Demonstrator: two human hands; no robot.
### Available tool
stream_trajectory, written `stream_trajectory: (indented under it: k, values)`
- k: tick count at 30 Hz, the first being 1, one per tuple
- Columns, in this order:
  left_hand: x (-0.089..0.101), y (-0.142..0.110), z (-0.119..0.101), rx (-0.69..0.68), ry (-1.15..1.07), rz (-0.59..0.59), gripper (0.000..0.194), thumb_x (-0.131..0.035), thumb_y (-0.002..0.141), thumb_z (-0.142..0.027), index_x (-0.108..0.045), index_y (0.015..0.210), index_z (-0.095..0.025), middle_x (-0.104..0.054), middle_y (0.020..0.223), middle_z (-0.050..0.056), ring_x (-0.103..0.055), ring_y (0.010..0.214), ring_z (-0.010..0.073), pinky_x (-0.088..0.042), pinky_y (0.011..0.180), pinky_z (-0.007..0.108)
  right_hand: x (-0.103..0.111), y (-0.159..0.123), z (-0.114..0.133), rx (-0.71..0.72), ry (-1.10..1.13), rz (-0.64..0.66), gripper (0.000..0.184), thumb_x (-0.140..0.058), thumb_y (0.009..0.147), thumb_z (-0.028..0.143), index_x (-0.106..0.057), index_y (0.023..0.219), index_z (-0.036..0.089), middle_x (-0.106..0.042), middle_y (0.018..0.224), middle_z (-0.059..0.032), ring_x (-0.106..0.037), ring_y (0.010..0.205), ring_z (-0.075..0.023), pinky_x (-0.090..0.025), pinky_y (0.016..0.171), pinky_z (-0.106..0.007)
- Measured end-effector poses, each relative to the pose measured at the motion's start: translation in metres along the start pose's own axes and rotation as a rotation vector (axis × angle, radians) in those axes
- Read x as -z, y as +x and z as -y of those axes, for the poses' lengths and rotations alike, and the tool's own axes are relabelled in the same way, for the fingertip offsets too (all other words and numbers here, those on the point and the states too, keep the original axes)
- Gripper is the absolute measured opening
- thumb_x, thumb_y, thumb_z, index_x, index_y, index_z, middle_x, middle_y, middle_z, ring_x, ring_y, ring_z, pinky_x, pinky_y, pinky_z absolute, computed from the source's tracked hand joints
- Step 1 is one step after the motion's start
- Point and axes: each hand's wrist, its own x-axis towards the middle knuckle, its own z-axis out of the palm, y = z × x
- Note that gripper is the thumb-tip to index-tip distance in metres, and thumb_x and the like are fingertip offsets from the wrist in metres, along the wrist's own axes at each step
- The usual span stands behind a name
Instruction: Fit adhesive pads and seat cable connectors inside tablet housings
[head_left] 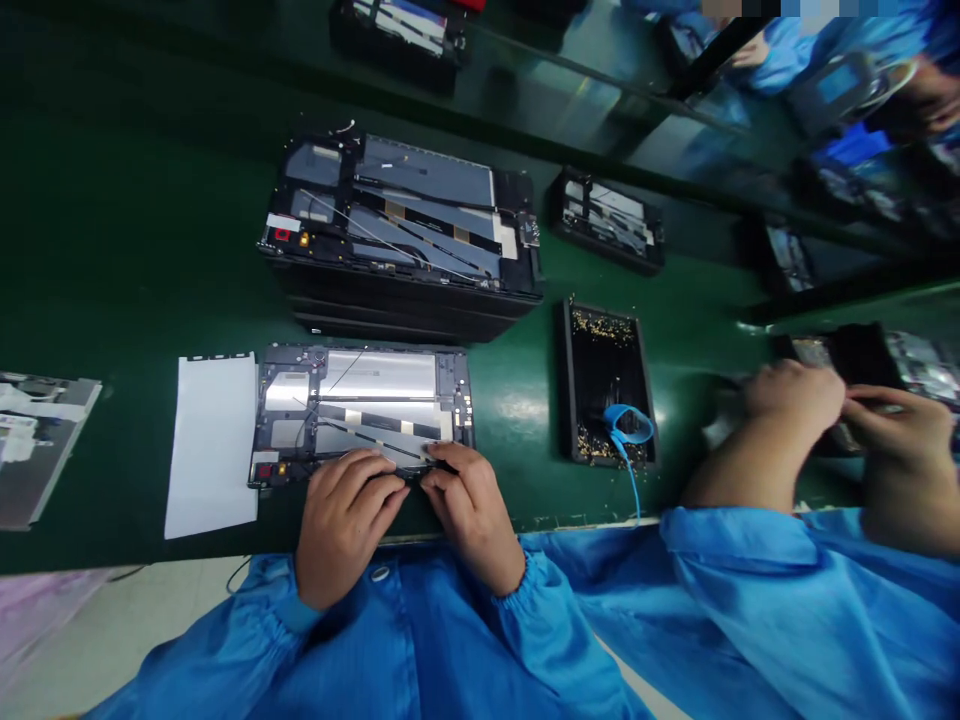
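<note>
An opened tablet (379, 375) lies on the green table in front of me, with its silver battery area, black flat cables and thin wires exposed. My left hand (345, 515) has its fingers bent together over the tablet's near edge, left of the middle. Just to its right, my right hand (472, 510) pinches at the same edge, close to the thin black cable. Whether that cable is between the fingertips, I cannot make out. A white sheet (212, 440) sits against the tablet's left side.
Behind the tablet rises a stack of similar opened tablets (420, 220). A black tray (611, 375) with small gold-coloured pieces and a blue wrist strap (630, 425) is to the right. Farther right are a co-worker's hands (799, 400). A silver panel (45, 445) lies far left.
</note>
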Motion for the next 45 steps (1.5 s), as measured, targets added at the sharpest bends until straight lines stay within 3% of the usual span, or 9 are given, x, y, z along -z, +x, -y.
stream_trajectory:
  k: [5,17,22,24,30,40,45]
  values:
    - [-0.005,-0.002,0.009,0.010,-0.021,0.001,0.005,-0.068,0.092,-0.017,-0.066,0.093,-0.021,-0.073,0.102,0.004,-0.065,0.111,0.0231,-0.045,0.096,0.039,0.001,0.002,0.002,-0.003,-0.036,0.026,0.012,-0.057,0.098,0.010,-0.062,0.104,0.018,-0.067,0.119,-0.0126,-0.061,0.120,-0.0244,-0.056,0.099,-0.043]
    - [-0.006,0.001,0.004,0.017,0.011,-0.018,0.009,-0.069,0.092,-0.017,-0.069,0.097,-0.024,-0.074,0.101,0.002,-0.067,0.108,0.0238,-0.043,0.095,0.042,0.005,0.005,0.006,-0.019,-0.070,0.125,0.016,-0.053,0.100,0.011,-0.063,0.111,0.014,-0.067,0.121,-0.0140,-0.059,0.122,-0.0265,-0.055,0.104,-0.045]
    - [-0.006,0.003,0.001,-0.051,0.047,-0.055,0.011,-0.067,0.093,-0.016,-0.071,0.099,-0.024,-0.075,0.099,0.002,-0.068,0.107,0.0233,-0.043,0.092,0.040,0.009,0.006,0.008,0.003,-0.109,0.178,0.021,-0.050,0.101,0.013,-0.064,0.115,0.015,-0.068,0.122,-0.0130,-0.058,0.123,-0.0274,-0.055,0.106,-0.046]
    - [-0.006,0.004,0.001,-0.090,0.065,-0.053,0.012,-0.065,0.094,-0.015,-0.072,0.099,-0.024,-0.076,0.100,0.002,-0.068,0.106,0.0233,-0.044,0.090,0.038,0.009,0.004,0.005,-0.003,-0.052,0.156,0.020,-0.052,0.100,0.012,-0.064,0.116,0.016,-0.068,0.122,-0.0128,-0.058,0.125,-0.0262,-0.055,0.107,-0.045]
    - [-0.006,0.012,0.001,-0.123,0.085,-0.029,0.011,-0.067,0.092,-0.015,-0.072,0.096,-0.023,-0.076,0.098,0.002,-0.068,0.104,0.0232,-0.048,0.088,0.037,0.001,-0.017,-0.003,-0.165,0.141,-0.075,0.020,-0.060,0.096,0.009,-0.065,0.112,0.021,-0.065,0.119,-0.0113,-0.064,0.119,-0.0221,-0.059,0.099,-0.041]
    - [-0.011,0.014,0.003,-0.121,0.061,-0.015,0.008,-0.068,0.091,-0.016,-0.071,0.091,-0.023,-0.075,0.094,0.003,-0.067,0.101,0.0220,-0.052,0.089,0.036,-0.002,-0.011,0.003,-0.208,0.100,-0.079,0.021,-0.059,0.097,0.010,-0.065,0.112,0.022,-0.066,0.111,-0.0097,-0.065,0.109,-0.0214,-0.059,0.094,-0.040]
    - [-0.012,0.014,0.004,-0.149,0.066,-0.022,0.010,-0.067,0.091,-0.013,-0.072,0.092,-0.022,-0.075,0.094,0.003,-0.067,0.101,0.0226,-0.052,0.088,0.036,-0.004,-0.014,0.003,-0.175,0.058,-0.064,0.027,-0.057,0.097,0.009,-0.065,0.119,0.023,-0.068,0.114,-0.0104,-0.066,0.113,-0.0227,-0.060,0.094,-0.042]
